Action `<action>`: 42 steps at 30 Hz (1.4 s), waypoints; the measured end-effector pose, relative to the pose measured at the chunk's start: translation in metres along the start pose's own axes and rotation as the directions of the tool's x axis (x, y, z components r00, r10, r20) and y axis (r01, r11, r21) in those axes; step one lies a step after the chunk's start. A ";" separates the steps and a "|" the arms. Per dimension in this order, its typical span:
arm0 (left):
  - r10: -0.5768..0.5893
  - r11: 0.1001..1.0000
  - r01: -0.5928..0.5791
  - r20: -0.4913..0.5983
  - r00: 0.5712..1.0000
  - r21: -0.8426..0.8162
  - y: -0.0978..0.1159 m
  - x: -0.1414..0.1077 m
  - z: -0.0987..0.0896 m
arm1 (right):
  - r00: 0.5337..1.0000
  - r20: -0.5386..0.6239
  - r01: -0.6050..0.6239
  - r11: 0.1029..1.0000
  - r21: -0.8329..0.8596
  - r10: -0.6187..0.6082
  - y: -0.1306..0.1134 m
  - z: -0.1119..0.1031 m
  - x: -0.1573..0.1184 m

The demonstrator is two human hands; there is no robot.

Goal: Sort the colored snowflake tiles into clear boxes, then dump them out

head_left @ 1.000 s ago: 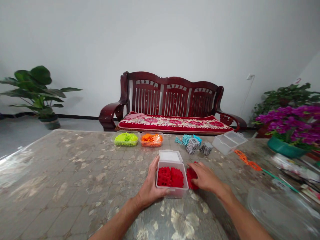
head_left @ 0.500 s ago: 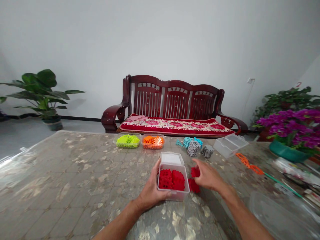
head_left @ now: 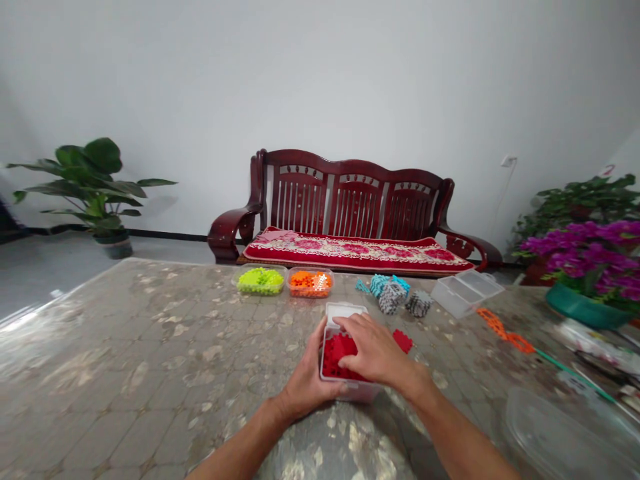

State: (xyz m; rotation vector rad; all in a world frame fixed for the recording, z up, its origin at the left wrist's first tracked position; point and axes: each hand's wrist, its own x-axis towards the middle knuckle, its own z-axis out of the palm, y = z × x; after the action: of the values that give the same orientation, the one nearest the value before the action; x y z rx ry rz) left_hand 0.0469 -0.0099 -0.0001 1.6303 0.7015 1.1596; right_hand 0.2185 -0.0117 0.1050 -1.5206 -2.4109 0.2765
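A clear plastic box (head_left: 359, 392) stands on the table in front of me with its lid (head_left: 346, 310) flipped back. My left hand (head_left: 309, 375) grips the box from its left side. Inside lie red interlocking plastic pieces (head_left: 332, 363). Over the box opening is my right hand (head_left: 374, 348), thumb and fingers pinched on a red piece (head_left: 345, 345) just at the pieces inside; the hand covers the right part of the box. To the right of that hand, a loose red piece (head_left: 402, 341) rests on the table.
Farther back are tubs of yellow-green pieces (head_left: 260, 281) and orange pieces (head_left: 310, 283), blue and grey stacks (head_left: 393, 297), and a clear divided box (head_left: 465, 293). At right lie an orange chain (head_left: 500, 330), a clear lid (head_left: 555, 427) and a flower pot (head_left: 580, 307).
My right hand has moved left from the red pieces on the table to over the box, carrying red. Fewer red pieces show on the table. My left hand keeps its hold.
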 end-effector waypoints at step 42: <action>-0.019 0.987 0.025 0.041 0.999 -0.158 0.003 0.000 0.004 | 0.854 -0.144 -0.495 0.866 0.066 0.500 0.149 0.025 -0.061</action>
State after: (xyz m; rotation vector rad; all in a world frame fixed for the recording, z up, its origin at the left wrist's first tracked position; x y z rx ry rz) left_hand 0.0508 -0.0121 0.0023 1.5040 0.5851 1.1352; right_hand 0.3617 -0.0031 0.0285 -2.0542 -1.8489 0.2760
